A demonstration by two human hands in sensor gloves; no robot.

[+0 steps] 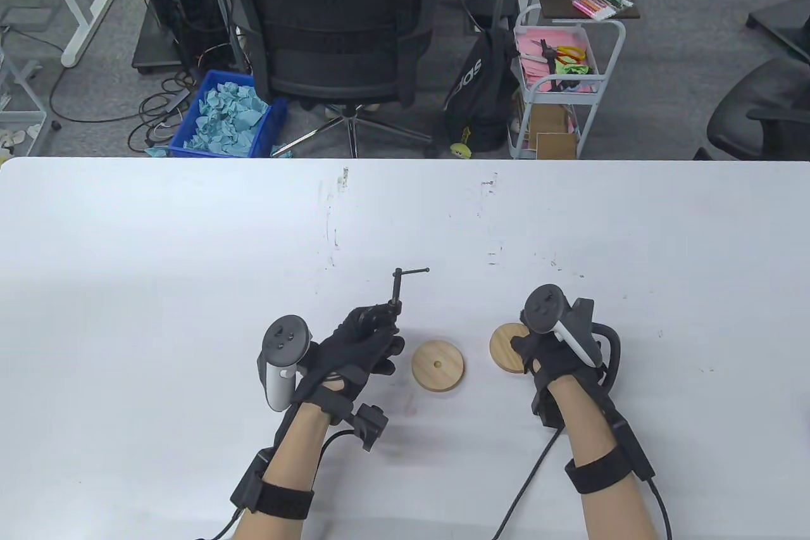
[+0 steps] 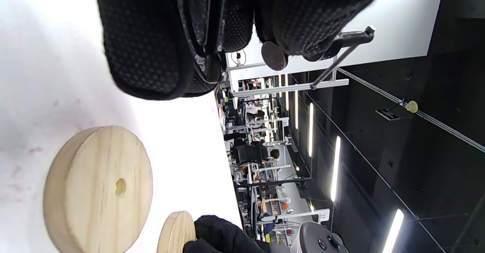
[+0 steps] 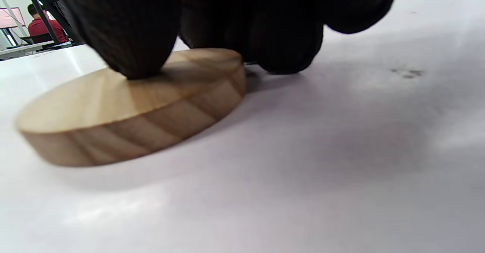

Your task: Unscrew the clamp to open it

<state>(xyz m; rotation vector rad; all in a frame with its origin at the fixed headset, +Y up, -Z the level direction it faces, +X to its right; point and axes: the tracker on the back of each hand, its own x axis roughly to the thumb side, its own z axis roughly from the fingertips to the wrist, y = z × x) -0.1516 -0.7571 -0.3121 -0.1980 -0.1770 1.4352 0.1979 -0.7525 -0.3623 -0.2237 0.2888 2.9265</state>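
My left hand (image 1: 364, 337) grips a small black metal clamp (image 1: 387, 311) just above the white table (image 1: 190, 261). Its screw (image 1: 397, 288) sticks up and away from me, with the T-bar handle (image 1: 412, 272) on top. In the left wrist view my fingers (image 2: 151, 37) wrap the clamp body; the screw's round pad (image 2: 273, 55) and the handle bar (image 2: 333, 66) show beyond them. My right hand (image 1: 538, 347) rests its fingers on a wooden disc (image 1: 508, 347); in the right wrist view the fingertips (image 3: 129, 29) press on the disc's top (image 3: 125, 105).
A second wooden disc (image 1: 438, 367) with a small centre hole lies flat between my hands; it also shows in the left wrist view (image 2: 99, 190). An office chair (image 1: 335, 27), a blue bin (image 1: 228, 116) and a white cart (image 1: 557, 84) stand beyond the table's far edge.
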